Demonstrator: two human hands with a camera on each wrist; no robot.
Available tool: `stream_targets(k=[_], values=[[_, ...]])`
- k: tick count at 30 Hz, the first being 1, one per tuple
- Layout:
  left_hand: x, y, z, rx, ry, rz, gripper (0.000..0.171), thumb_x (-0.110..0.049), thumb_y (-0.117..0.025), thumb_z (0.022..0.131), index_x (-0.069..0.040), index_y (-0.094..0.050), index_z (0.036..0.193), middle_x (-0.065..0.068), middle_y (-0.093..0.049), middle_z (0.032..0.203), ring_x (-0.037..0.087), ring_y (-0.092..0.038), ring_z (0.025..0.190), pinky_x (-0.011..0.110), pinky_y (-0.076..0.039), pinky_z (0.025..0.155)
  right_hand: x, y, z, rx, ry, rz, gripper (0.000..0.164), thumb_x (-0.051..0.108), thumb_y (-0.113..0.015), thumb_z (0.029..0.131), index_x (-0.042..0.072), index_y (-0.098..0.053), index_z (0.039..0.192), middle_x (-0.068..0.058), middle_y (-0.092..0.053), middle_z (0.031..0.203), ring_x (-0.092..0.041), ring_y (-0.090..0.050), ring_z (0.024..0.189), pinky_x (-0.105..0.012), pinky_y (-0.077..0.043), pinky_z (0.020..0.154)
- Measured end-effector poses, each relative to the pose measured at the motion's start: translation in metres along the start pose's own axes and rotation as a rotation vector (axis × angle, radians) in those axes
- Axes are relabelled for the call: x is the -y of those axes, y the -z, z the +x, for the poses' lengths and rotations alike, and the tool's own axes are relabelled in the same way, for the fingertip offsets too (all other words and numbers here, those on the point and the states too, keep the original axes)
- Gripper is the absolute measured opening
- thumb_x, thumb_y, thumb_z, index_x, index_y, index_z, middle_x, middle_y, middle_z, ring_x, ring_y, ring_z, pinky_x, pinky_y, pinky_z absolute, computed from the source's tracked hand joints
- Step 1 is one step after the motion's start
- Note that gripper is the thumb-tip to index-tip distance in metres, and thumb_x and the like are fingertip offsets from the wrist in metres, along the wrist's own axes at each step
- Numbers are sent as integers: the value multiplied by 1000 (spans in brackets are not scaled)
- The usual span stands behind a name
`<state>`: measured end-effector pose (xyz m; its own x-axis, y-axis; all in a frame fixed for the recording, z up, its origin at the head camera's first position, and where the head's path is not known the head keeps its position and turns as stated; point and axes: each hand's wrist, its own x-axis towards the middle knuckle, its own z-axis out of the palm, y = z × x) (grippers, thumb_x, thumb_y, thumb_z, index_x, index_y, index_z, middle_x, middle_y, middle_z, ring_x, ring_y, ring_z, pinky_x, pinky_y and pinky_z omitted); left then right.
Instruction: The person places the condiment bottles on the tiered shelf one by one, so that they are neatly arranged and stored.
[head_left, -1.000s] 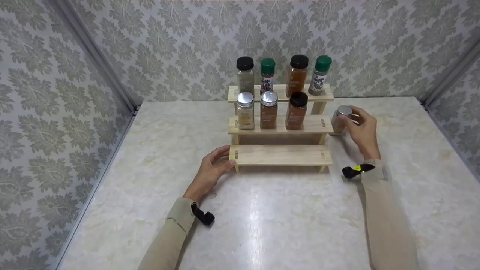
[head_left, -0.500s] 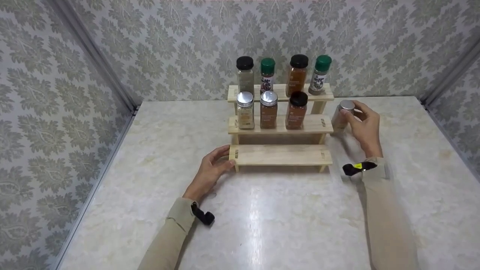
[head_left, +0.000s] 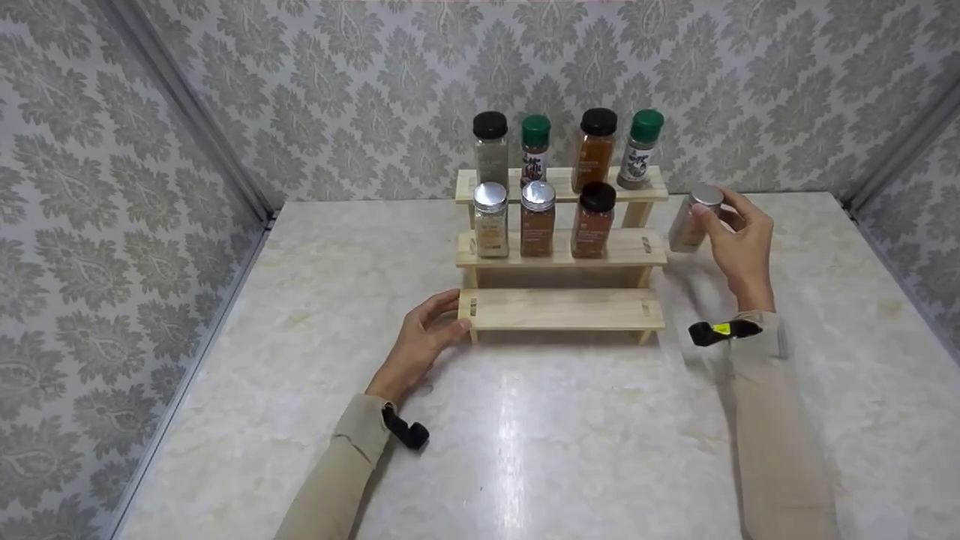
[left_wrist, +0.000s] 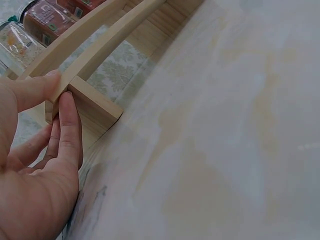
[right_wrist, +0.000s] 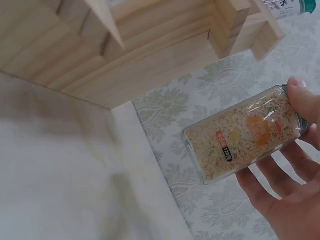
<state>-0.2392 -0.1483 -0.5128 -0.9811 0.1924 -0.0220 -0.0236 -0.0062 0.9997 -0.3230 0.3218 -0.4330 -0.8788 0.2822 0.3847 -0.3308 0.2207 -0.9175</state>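
Observation:
My right hand [head_left: 744, 244] holds a glass spice jar [head_left: 686, 231] by its upper part, just right of the wooden rack's middle shelf. The jar has a silver lid, and pale beige granules fill it in the right wrist view [right_wrist: 240, 135]. It tilts slightly and hangs above the table. With thumb and fingers, my left hand [head_left: 420, 341] pinches the left end of the three-step wooden rack [head_left: 562, 309] at its lowest shelf. In the left wrist view the thumb lies on the board and the fingers [left_wrist: 70, 125] reach under its end.
On the middle shelf stand two silver-lidded jars [head_left: 538, 225] and a black-lidded red one [head_left: 592, 229]. Several black- and green-capped bottles [head_left: 636, 154] line the top shelf. Behind the pale marbled table [head_left: 600, 442] rises a patterned wall [head_left: 375, 97], with another wall at each side.
My right hand has moved up and to the right with the spice jar, away from the rack. The left hand stays on the lowest shelf.

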Motion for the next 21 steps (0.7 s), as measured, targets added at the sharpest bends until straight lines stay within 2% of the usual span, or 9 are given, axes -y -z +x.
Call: stream_targets(k=[6, 13, 21], values=[[-1, -1, 0, -9, 2, 4, 63, -12, -79, 98, -10, -54, 156, 15, -58, 151, 31, -62, 133, 30, -60, 95, 12, 0, -2, -29, 38, -24, 44, 20, -76, 101, 9, -69, 142, -1, -66, 133, -17, -65, 121, -23, -56, 95], [0, -1, 0, -2, -17, 17, 63, -14, -79, 98, -9, -54, 156, 16, -58, 151, 31, -62, 134, 31, -59, 96, 25, -1, -3, -83, 110, -29, 41, 19, -76, 101, 7, -71, 140, 5, -68, 124, -14, -66, 115, -23, -54, 89], [0, 1, -1, 20, 2, 13, 62, -18, -78, 100, -12, -52, 157, 14, -57, 151, 31, -63, 133, 32, -60, 98, 45, -1, -6, -98, 167, -3, 40, 17, -76, 101, 8, -71, 140, 6, -69, 122, -14, -67, 114, -23, -55, 86]])
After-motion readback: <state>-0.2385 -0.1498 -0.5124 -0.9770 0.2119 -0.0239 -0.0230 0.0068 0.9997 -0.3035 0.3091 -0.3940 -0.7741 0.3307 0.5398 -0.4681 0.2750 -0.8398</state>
